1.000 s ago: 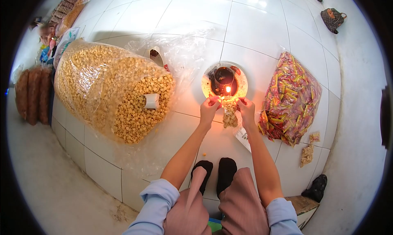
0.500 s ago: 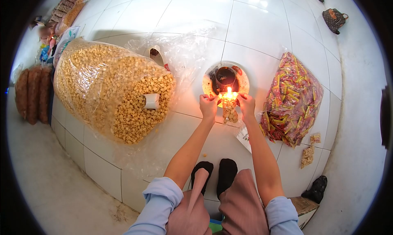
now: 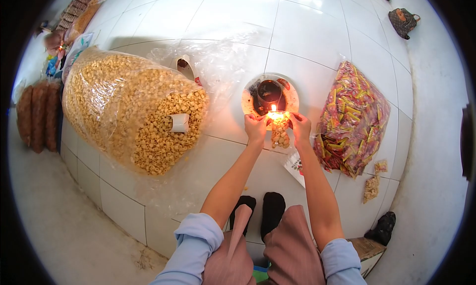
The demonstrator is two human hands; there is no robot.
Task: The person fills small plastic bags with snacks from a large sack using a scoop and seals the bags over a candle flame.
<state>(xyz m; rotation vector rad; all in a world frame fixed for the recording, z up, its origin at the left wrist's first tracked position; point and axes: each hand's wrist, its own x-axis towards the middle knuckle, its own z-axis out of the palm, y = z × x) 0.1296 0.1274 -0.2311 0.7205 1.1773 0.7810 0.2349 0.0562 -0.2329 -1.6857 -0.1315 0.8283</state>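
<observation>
Between my hands hangs a small clear bag of round snacks (image 3: 280, 136), its top edge stretched beside a small flame (image 3: 273, 108). My left hand (image 3: 256, 126) pinches the left corner of the bag's top, and my right hand (image 3: 300, 126) pinches the right corner. Just beyond them, a stained plate (image 3: 246, 99) holds a dark round container (image 3: 269, 91). The flame burns at the container's near side, and its glow hides the exact contact with the plastic.
Left lies a large open bag of snacks (image 3: 114, 96) with a white scoop (image 3: 180, 123) in it. Red-yellow packets fill a bag (image 3: 352, 119) on the right. Two small filled bags (image 3: 371, 189) lie nearer the wall. A handbag (image 3: 404, 23) sits far right; another person (image 3: 53, 42) is far left.
Both hands have drawn slightly closer to the flame since the earliest frame, and the small bag's top has come up beside it. Both hands keep their hold.
</observation>
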